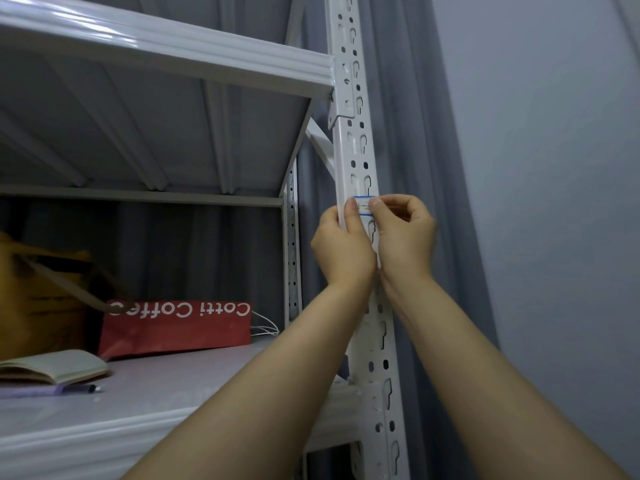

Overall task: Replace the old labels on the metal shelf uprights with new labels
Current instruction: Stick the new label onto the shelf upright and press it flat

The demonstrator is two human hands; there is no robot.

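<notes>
Left hand grips the one upright, thumb on the single label; right hand pinches its other end.

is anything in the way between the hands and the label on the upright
Nothing visible. Both hands are on the label: the left hand grips the upright with its thumb on the label's left end, and the right hand pinches its right end.
</notes>
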